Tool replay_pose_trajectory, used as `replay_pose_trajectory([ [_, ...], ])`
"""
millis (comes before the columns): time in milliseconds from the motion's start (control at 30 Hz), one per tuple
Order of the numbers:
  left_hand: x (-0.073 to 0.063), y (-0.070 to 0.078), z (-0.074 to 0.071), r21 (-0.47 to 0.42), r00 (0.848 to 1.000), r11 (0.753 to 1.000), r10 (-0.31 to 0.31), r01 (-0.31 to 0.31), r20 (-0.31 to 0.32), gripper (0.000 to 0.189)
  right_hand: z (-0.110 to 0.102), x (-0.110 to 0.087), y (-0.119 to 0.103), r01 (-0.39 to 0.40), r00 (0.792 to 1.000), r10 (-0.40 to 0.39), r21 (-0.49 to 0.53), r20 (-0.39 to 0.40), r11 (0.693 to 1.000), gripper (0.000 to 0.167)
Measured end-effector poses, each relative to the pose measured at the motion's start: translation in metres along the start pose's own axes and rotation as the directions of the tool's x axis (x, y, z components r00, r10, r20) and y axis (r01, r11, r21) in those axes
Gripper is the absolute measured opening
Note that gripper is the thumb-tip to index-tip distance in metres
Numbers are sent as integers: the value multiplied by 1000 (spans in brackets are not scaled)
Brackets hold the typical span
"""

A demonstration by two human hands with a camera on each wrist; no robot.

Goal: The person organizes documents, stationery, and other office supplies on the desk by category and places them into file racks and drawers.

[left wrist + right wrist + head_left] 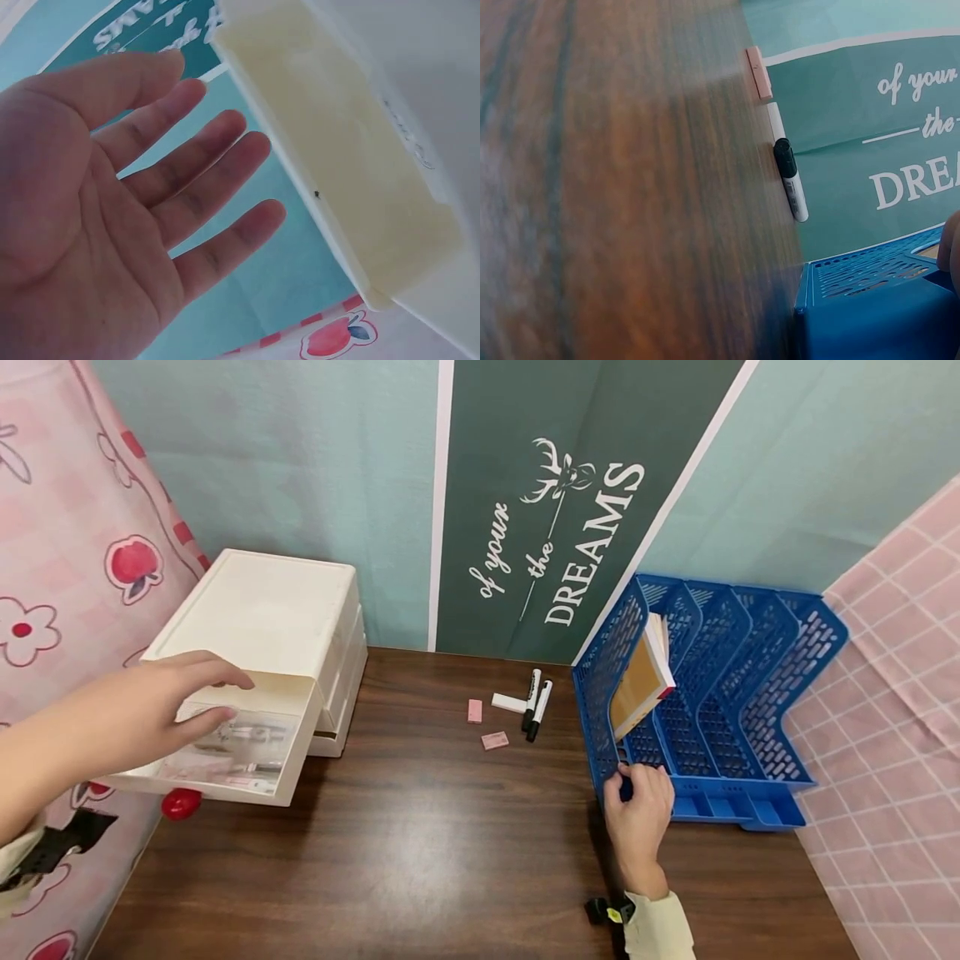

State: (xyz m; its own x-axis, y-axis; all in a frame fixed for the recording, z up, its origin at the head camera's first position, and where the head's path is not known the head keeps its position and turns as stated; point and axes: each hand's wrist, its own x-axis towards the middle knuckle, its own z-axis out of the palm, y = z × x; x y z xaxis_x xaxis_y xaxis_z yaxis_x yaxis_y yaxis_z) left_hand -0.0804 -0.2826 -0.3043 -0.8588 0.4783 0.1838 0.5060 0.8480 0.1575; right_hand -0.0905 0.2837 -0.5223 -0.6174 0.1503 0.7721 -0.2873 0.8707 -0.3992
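My left hand point(161, 702) hovers over the pulled-out top drawer point(300, 752) of a white drawer cabinet point(262, 602), holding nothing. In the left wrist view its fingers are spread and slightly bent, beside the cabinet. Inside the drawer lie clear plastic packs point(251, 739) and small stationery. My right hand point(640, 810) grips the front left edge of a blue file rack point(716, 789), thumb and forefinger curled at the rim. Only its fingers point(951, 251) show in the right wrist view. A yellow-covered book point(641, 685) leans in the rack's leftmost slot.
Two black-and-white markers point(537, 706), a white block point(509, 702) and two pink erasers point(475, 711) lie on the brown table point(420, 860) between cabinet and rack. A red knob point(181, 804) sticks out from the drawer front. Curtains hang behind and at both sides.
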Motion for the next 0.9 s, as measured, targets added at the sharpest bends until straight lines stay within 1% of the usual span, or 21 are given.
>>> replay_pose_trajectory([
  [133, -7, 3, 2, -12, 995, 1000, 10, -11, -98, 40, 0, 1, 1, 2, 1000, -2, -3, 0, 1000, 5],
  [233, -13, 4, 6, -25, 986, 999, 27, -31, -162, 46, 0, 0, 0, 4, 1000, -4, -3, 5, 1000, 4],
  [333, -17, 5, 10, -50, 977, 998, 13, -24, -213, 49, 0, -1, 0, 2, 1000, -2, -5, -1, 1000, 7],
  [433, -22, 6, 13, -91, 957, 995, 6, -33, -290, 43, 0, 0, 0, 2, 1000, -2, -7, -5, 1000, 5],
  [533, -24, 10, 15, -142, 933, 989, -15, -39, -360, 33, 0, 0, 1, 2, 1000, -2, -7, -5, 1000, 5],
  [633, -26, 12, 18, -172, 914, 985, -41, -32, -403, 23, 0, 0, 1, 2, 1000, -2, -10, -4, 1000, 6],
  [700, -29, 12, 20, -184, 902, 982, -55, -28, -428, 13, 0, -1, 2, 2, 1000, -2, -11, -6, 1000, 7],
  [733, -30, 13, 21, -194, 896, 981, -69, -19, -439, 13, 0, -1, 2, 2, 1000, -2, -12, -7, 1000, 6],
  [800, -35, 13, 25, -215, 880, 977, -91, -13, -467, 21, 0, -1, 2, 3, 1000, -3, -12, -7, 1000, 6],
  [900, -44, 13, 32, -258, 846, 966, -145, 9, -513, 31, 0, -1, 2, 1, 1000, -2, -11, -6, 1000, 6],
])
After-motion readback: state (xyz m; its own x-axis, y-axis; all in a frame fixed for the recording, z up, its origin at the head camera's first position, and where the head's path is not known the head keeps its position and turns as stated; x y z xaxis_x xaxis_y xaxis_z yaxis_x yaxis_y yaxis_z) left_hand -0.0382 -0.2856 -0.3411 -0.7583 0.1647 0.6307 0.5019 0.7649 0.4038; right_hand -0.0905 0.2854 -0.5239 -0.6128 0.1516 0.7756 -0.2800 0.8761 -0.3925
